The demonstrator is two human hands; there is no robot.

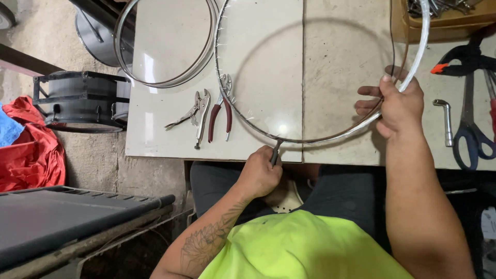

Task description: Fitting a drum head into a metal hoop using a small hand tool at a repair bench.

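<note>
Pale tiled tabletop [170,129] fills most of the view, with rough concrete floor showing past its left edge. A large thin hoop [248,116] with a clear skin stretched across it lies flat over the middle of the table and hangs a little over the near edge. The left hand [261,173] is closed round a small dark tool [276,152] whose tip meets the hoop's rim at that near edge. The right hand [398,106] has its fingers curled shut over the rim further toward the right edge, steadying it.

Short wire ends stick out along the left arc of the rim, so that stretch looks already tied; the arc from the tool round to the right hand shows none I can make out, and seems left to do.

Locking pliers [199,111] and red-handled pliers [221,111] lie just beside the hoop near the left edge, touching nothing being worked. A second hoop [155,80] sits at the far left corner. Blue-handled scissors [473,129], a clamp [462,59] and a bent metal key [445,121] crowd the right edge, close to the right hand.
</note>
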